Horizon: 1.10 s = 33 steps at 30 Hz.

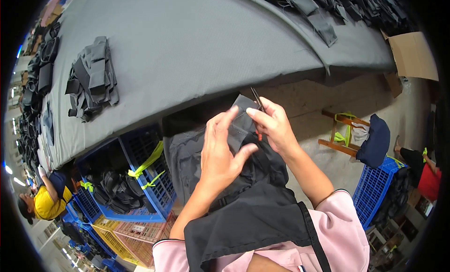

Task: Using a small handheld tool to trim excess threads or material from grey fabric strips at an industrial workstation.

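Note:
My right hand [274,124] is closed around thread snips [257,98], whose dark blades point up past the fingers; a bit of red shows below them. A grey piece of cloth [242,113] lies between my hands, its upper corner near the blades. My left hand [218,152] is beside this cloth with fingers stretched and thumb apart, slightly blurred. Whether its fingertips touch the cloth I cannot tell. Under both hands, more dark cloth and a black apron [253,220] cover my lap.
A grey-covered table [187,47] curves ahead, bearing a stack of dark strips [96,77] and a heap of strips [323,14]. Blue crates [161,197] with black goods stand left. Right are a wooden stool [337,133], another blue crate [375,190] and a cardboard box [415,54]. People are at both sides.

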Each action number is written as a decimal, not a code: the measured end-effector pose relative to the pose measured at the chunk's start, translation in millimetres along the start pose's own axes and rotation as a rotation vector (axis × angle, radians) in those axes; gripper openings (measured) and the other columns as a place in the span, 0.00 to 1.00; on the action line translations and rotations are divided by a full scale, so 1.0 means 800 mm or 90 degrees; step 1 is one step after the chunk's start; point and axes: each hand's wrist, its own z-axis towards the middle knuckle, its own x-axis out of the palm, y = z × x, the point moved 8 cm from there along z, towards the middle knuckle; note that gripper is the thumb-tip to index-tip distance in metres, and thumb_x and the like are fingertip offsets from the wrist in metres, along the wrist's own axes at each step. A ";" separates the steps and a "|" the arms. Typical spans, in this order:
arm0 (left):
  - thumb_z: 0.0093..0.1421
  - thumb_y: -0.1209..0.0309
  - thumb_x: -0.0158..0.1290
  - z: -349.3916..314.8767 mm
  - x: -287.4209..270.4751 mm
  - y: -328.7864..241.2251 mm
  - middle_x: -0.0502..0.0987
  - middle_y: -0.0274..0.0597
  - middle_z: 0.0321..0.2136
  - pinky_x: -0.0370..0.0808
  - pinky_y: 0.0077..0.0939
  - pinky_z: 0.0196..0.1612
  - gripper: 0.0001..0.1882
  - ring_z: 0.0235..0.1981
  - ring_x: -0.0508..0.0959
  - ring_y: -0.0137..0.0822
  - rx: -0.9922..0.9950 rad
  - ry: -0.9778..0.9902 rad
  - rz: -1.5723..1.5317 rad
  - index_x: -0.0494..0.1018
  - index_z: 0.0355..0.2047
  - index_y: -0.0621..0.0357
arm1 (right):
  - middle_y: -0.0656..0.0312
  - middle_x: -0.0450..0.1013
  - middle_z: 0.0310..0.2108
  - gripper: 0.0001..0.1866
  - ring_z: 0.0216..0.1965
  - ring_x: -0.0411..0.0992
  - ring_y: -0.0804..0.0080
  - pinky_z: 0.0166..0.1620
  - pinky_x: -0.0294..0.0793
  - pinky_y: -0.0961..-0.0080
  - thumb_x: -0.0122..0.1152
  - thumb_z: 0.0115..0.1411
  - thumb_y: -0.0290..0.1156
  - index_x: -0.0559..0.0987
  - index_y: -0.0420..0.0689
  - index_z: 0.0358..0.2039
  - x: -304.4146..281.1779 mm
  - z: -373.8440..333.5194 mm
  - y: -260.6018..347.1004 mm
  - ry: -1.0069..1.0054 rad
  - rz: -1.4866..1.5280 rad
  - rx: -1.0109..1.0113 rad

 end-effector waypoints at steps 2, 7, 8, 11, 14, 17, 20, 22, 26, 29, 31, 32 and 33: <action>0.38 0.66 0.69 -0.008 0.005 0.024 0.59 0.55 0.54 0.65 0.34 0.54 0.59 0.53 0.66 0.46 -0.134 0.060 -0.367 0.40 0.64 0.51 | 0.74 0.64 0.18 0.06 0.14 0.54 0.91 0.16 0.50 0.90 0.59 0.55 0.30 0.72 0.44 0.27 0.013 0.000 0.010 0.024 0.044 0.021; 0.54 0.60 0.58 -0.031 0.024 0.049 0.63 0.55 0.52 0.68 0.36 0.52 0.45 0.49 0.71 0.41 -0.266 0.196 -0.722 0.44 0.62 0.60 | 0.74 0.64 0.17 0.06 0.13 0.52 0.92 0.16 0.48 0.90 0.60 0.54 0.30 0.71 0.47 0.25 0.036 0.012 0.005 0.097 0.062 0.071; 0.59 0.63 0.52 -0.037 0.030 0.045 0.69 0.53 0.47 0.70 0.34 0.49 0.33 0.43 0.75 0.40 -0.312 0.218 -0.723 0.52 0.58 0.64 | 0.72 0.66 0.20 0.07 0.15 0.56 0.91 0.16 0.51 0.90 0.60 0.55 0.32 0.72 0.44 0.29 0.041 0.018 0.001 0.114 0.023 0.068; 0.63 0.64 0.47 -0.036 0.034 0.062 0.74 0.51 0.36 0.76 0.25 0.32 0.21 0.28 0.78 0.35 -0.441 0.110 -0.699 0.58 0.50 0.64 | 0.66 0.68 0.27 0.10 0.23 0.63 0.87 0.22 0.61 0.89 0.57 0.57 0.28 0.71 0.40 0.39 0.034 0.029 0.010 -0.047 -0.166 -0.117; 0.63 0.64 0.46 -0.038 0.018 0.071 0.75 0.50 0.33 0.76 0.23 0.28 0.18 0.24 0.77 0.33 -0.443 0.046 -0.629 0.58 0.47 0.64 | 0.60 0.69 0.29 0.13 0.26 0.68 0.77 0.28 0.69 0.80 0.61 0.52 0.25 0.72 0.40 0.38 0.034 -0.016 0.043 -0.125 -0.403 -0.369; 0.63 0.64 0.46 -0.037 0.014 0.069 0.75 0.50 0.33 0.76 0.24 0.29 0.18 0.24 0.77 0.33 -0.435 0.051 -0.623 0.58 0.46 0.64 | 0.59 0.69 0.28 0.13 0.22 0.69 0.70 0.24 0.68 0.77 0.64 0.46 0.24 0.74 0.41 0.34 0.052 -0.056 0.059 -0.051 -0.669 -0.470; 0.63 0.66 0.46 -0.037 0.019 0.067 0.74 0.49 0.32 0.76 0.24 0.28 0.17 0.24 0.77 0.34 -0.429 0.064 -0.640 0.58 0.46 0.65 | 0.59 0.69 0.26 0.15 0.21 0.70 0.70 0.23 0.68 0.78 0.65 0.43 0.23 0.76 0.41 0.35 0.056 -0.057 0.044 -0.003 -0.738 -0.470; 0.63 0.66 0.46 -0.037 0.021 0.066 0.74 0.49 0.32 0.76 0.25 0.28 0.17 0.24 0.77 0.34 -0.431 0.067 -0.641 0.57 0.46 0.65 | 0.59 0.69 0.26 0.15 0.20 0.70 0.69 0.22 0.68 0.77 0.65 0.43 0.22 0.76 0.41 0.35 0.059 -0.055 0.043 -0.006 -0.747 -0.508; 0.63 0.70 0.44 -0.040 0.024 0.067 0.74 0.49 0.32 0.76 0.25 0.28 0.15 0.24 0.77 0.35 -0.435 0.073 -0.698 0.57 0.46 0.64 | 0.64 0.68 0.23 0.14 0.18 0.68 0.70 0.20 0.65 0.77 0.65 0.42 0.26 0.76 0.42 0.32 0.074 -0.061 0.050 -0.025 -0.813 -0.654; 0.63 0.72 0.43 -0.042 0.024 0.068 0.74 0.49 0.32 0.76 0.26 0.29 0.15 0.24 0.77 0.34 -0.439 0.066 -0.720 0.56 0.47 0.64 | 0.64 0.69 0.23 0.14 0.18 0.68 0.70 0.20 0.65 0.77 0.65 0.42 0.25 0.76 0.42 0.32 0.070 -0.067 0.052 -0.027 -0.795 -0.683; 0.63 0.73 0.42 -0.042 0.024 0.068 0.74 0.49 0.32 0.76 0.26 0.29 0.14 0.24 0.77 0.34 -0.440 0.059 -0.723 0.55 0.47 0.64 | 0.64 0.69 0.23 0.14 0.18 0.68 0.70 0.20 0.65 0.78 0.66 0.41 0.25 0.76 0.42 0.32 0.069 -0.072 0.054 -0.045 -0.764 -0.687; 0.62 0.74 0.42 -0.043 0.024 0.068 0.73 0.49 0.33 0.76 0.26 0.30 0.15 0.25 0.76 0.34 -0.451 0.060 -0.708 0.55 0.48 0.63 | 0.64 0.69 0.24 0.15 0.19 0.67 0.70 0.21 0.64 0.78 0.66 0.41 0.25 0.76 0.42 0.32 0.066 -0.074 0.056 -0.065 -0.733 -0.689; 0.62 0.75 0.41 -0.044 0.024 0.069 0.73 0.48 0.33 0.76 0.25 0.30 0.16 0.25 0.76 0.33 -0.462 0.060 -0.693 0.54 0.49 0.63 | 0.64 0.69 0.24 0.15 0.19 0.67 0.70 0.21 0.64 0.78 0.66 0.41 0.25 0.76 0.42 0.32 0.068 -0.073 0.055 -0.063 -0.732 -0.690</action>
